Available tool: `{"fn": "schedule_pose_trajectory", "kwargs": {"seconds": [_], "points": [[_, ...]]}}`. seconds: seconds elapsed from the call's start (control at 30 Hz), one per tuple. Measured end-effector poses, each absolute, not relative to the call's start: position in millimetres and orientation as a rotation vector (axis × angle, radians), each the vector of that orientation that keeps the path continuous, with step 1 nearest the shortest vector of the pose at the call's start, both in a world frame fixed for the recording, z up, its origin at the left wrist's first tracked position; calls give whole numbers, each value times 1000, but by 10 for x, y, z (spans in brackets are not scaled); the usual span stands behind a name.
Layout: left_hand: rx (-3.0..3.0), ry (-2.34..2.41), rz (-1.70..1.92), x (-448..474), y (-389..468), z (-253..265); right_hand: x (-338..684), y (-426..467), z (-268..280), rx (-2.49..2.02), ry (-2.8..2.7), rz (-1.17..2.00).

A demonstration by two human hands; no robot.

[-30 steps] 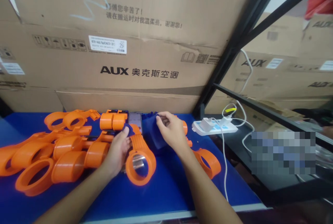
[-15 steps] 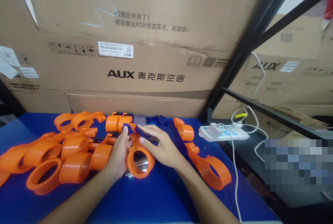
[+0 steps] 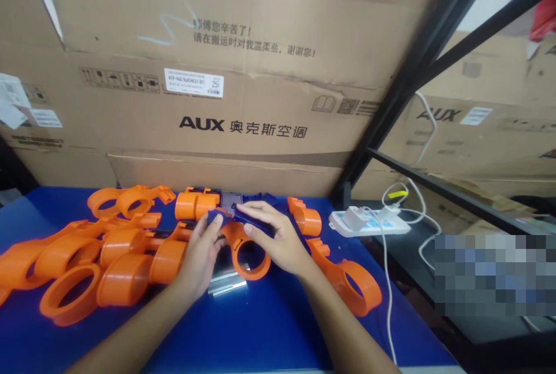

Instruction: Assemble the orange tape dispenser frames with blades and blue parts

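Observation:
Between my hands is an orange plastic ring part [image 3: 252,274], its round opening toward me and its arm end pointing away. Thumb and fingers of my left hand [image 3: 200,255] pinch a small dark blue piece [image 3: 214,216] at that arm end. My right hand [image 3: 274,239] grips a long dark blue piece [image 3: 256,222] lying along the orange part, fingers on top and thumb near the ring. How the blue and orange pieces join is hidden by my fingers. Below the ring, a shiny clear or metallic strip [image 3: 226,282] lies on the blue table [image 3: 243,339].
Several orange ring parts [image 3: 124,281] crowd the left side. Two more orange parts [image 3: 358,287] lie at right. A phone-like grey object [image 3: 231,199] sits at the back. A white power strip [image 3: 369,222] with cables stands at the right edge; a large cardboard box [image 3: 243,102] walls the back.
The orange ring has tilted and swung slightly right and up, uncovering more of the shiny strip. My right hand has shifted a little right, and more of the long blue piece shows.

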State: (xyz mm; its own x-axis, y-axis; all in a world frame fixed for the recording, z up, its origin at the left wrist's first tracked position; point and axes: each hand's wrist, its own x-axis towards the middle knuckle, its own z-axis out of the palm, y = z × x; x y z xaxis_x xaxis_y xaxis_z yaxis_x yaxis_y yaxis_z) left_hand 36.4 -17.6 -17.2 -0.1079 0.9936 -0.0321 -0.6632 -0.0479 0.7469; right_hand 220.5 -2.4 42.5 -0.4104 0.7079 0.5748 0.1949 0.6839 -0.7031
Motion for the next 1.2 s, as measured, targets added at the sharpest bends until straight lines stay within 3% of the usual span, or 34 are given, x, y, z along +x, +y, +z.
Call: {"fn": "schedule_pose_trajectory", "kwargs": {"seconds": [1.2], "points": [[715,675,1579,384,-227,-125,2286,16,442,-761,-2023,697]]}}
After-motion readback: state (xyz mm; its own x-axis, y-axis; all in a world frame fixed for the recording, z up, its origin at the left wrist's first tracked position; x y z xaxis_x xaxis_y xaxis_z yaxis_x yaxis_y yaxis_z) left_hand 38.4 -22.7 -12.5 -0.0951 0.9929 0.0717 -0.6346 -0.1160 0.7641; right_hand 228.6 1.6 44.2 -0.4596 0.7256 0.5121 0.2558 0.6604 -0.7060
